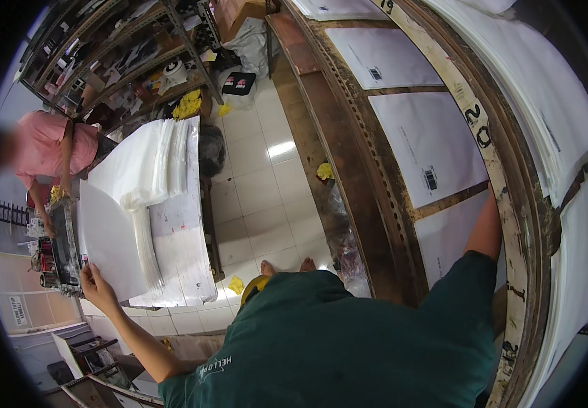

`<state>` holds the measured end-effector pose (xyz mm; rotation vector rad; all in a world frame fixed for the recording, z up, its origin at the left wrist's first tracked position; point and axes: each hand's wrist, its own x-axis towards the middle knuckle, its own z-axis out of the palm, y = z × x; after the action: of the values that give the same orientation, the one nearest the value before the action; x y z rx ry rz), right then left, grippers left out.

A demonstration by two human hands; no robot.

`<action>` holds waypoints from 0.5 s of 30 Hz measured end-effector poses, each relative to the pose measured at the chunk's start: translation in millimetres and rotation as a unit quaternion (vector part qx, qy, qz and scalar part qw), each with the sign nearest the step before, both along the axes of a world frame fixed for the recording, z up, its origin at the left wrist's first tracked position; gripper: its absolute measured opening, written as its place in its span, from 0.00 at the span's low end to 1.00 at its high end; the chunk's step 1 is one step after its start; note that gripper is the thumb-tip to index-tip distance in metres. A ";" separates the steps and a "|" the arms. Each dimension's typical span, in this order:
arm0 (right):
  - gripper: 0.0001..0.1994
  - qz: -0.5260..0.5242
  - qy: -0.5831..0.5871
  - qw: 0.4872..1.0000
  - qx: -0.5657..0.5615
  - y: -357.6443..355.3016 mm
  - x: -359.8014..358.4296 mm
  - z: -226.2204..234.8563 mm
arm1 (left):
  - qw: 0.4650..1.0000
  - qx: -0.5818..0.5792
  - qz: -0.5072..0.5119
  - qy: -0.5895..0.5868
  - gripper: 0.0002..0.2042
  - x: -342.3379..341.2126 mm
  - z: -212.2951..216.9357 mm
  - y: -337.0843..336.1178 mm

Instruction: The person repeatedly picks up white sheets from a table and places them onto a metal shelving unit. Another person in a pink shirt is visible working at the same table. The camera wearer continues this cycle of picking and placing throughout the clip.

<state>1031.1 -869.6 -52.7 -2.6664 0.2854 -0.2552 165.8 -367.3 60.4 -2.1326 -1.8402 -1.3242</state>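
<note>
My left hand [99, 287] is closed on the near edge of a white sheet [109, 238], pinching it between thumb and fingers. That sheet lies on top of a stack of thin, translucent white sheets [147, 248] on the table at my left; they look like flat plastic bags. My right forearm [486, 228] reaches over a long printing bench at my right, and the hand is hidden behind a pale numbered rail [474, 115]. Beside that arm, white sheets with small dark print [430, 146] lie in a row on the bench.
A co-worker in a pink shirt [45, 146] stands across the table [188, 258], hands near a dark tray [66, 238]. Cluttered metal shelves [124, 61] stand behind. More white sheets [546, 88] lie beyond the rail. Yellow scraps [236, 284] dot the tiled floor [256, 224].
</note>
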 end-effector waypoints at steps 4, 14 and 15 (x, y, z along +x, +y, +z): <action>0.20 0.023 -0.006 1.000 -0.010 7.9 0.2 6.7 | 0.990 -0.034 -0.065 -0.118 0.11 5.6 13.5 -0.7; 0.18 0.072 -0.053 0.996 -0.021 9.8 -45.3 -5.1 | 0.855 -0.117 -0.236 -0.447 0.17 82.9 57.6 -11.8; 0.18 0.080 -0.068 0.994 -0.022 11.5 -54.9 -6.5 | 0.820 -0.146 -0.269 -0.484 0.18 99.6 62.4 -13.8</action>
<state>976.2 -858.2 -59.2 -2.6806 0.0224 -0.3934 265.4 -381.1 122.9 -2.4661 -1.7632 -2.8519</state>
